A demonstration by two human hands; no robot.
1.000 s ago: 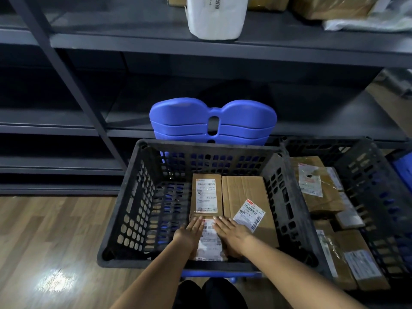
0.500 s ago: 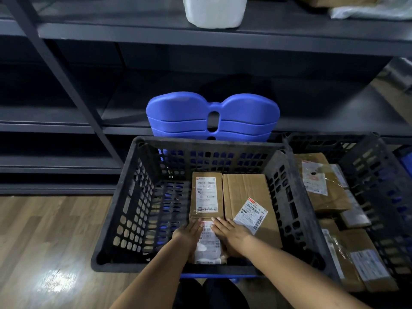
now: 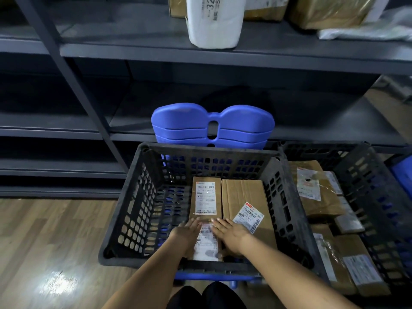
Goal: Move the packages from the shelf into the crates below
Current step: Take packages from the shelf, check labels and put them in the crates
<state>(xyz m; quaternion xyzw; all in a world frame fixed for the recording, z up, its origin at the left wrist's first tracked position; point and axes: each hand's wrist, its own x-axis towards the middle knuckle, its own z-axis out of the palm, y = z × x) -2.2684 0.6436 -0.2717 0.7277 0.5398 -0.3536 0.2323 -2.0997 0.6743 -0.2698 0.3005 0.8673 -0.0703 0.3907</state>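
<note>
from my remote seat i see both hands down inside the black crate (image 3: 138,219) in front of the shelf (image 3: 156,52). the left hand (image 3: 188,230) lies flat, fingers straight and close together, on the left part of a small labelled package (image 3: 206,241) at the near end of the crate floor. the right hand (image 3: 229,233) lies the same way on its right part, fingers straight and slightly fanned, so neither hand curls round anything. the fingertips of both reach the near edge of a narrow brown box (image 3: 206,198) with a white label, which lies flat just beyond the small package. touching that box on its right lies a wider cardboard box (image 3: 243,197) with a skewed barcode label (image 3: 249,216) near its front corner. the left half of the crate floor shows only its grid. a second black crate (image 3: 367,186) stands against the first on the right and holds several taped brown parcels (image 3: 316,190). up on the shelf a white padded package (image 3: 215,23) stands at the front edge, with brown parcels (image 3: 330,10) behind and beside it and a pale plastic bag (image 3: 367,30) at the far right. stacked blue stools (image 3: 211,123) stand behind the first crate, and a wooden floor (image 3: 55,241) shows on the left.
</note>
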